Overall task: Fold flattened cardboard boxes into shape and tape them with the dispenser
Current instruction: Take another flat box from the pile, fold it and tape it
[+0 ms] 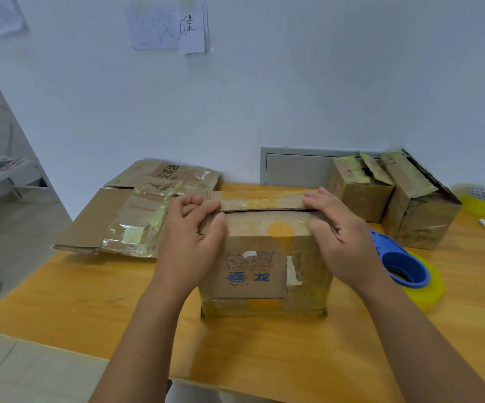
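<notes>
Cardboard box (260, 269) with blue cartoon print stands upright at centre of the wooden table (90, 301), already folded into shape; top flaps nearly closed, dark seam open between them; no fresh tape visible across that seam. Left hand (190, 242) grasps the left top corner, thumb on the near flap, fingers curled over the edge; right hand (337, 237) likewise grips the right top corner, pressing flaps down. Blue tape dispenser (404, 266) with yellowish roll lies just right of the box, untouched. Two assembled boxes (395, 199) stand at far right, apparently done; flattened cartons (136, 210) at far left remain. Judgement: roughly midway; taping this seam comes next.
</notes>
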Demonstrator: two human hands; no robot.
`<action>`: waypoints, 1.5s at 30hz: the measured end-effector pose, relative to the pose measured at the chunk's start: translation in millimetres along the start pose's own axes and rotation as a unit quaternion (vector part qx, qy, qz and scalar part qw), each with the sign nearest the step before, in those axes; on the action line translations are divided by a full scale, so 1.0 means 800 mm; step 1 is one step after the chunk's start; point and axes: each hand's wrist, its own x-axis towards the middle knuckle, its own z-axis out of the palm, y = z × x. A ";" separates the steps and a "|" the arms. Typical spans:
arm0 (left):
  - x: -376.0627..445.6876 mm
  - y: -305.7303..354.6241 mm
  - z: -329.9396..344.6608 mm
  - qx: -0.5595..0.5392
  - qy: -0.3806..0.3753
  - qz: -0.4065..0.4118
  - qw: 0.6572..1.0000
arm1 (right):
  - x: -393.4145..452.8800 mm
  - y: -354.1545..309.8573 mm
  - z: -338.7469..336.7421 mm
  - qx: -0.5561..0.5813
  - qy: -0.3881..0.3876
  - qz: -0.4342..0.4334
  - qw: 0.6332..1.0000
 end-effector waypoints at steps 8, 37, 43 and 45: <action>-0.001 0.005 -0.018 0.043 -0.124 0.014 0.991 | -0.003 0.003 -0.001 -0.015 -0.009 0.015 1.000; 0.002 0.004 -0.020 0.042 -0.127 0.013 0.991 | -0.018 0.009 -0.013 0.014 -0.042 0.030 0.999; 0.020 0.011 -0.032 -0.038 -0.016 -0.070 0.997 | -0.035 0.021 -0.019 0.116 -0.063 0.110 0.985; 0.030 0.013 -0.043 -0.072 0.009 -0.118 0.990 | -0.041 0.027 -0.024 0.083 -0.074 0.111 0.988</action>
